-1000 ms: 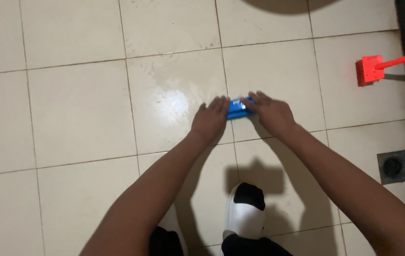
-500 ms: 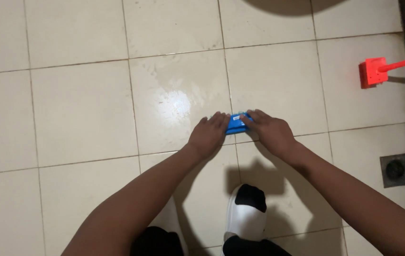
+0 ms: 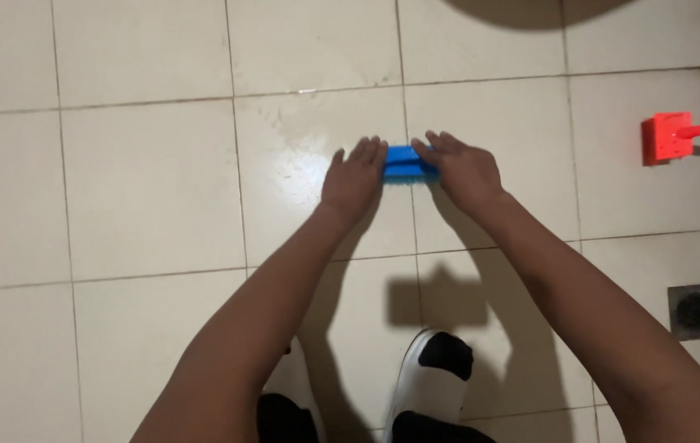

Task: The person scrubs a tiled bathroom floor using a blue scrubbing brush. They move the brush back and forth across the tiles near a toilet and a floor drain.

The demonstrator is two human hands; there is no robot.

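Both hands press a blue scrub brush (image 3: 403, 166) onto the wet tiled floor (image 3: 145, 180): left hand (image 3: 354, 176) grasping its left end, right hand (image 3: 463, 168) its right. A red tool head (image 3: 665, 138) lies far right.

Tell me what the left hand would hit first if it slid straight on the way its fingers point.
Likely nothing: the left hand points up-frame past the blue brush, over bare floor tiles as far as shown.

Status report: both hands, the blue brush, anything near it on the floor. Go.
Left hand and right hand both pressed on blue scrub brush, one at each end. Brush flat on wet tile floor. Red tool off right, apart.
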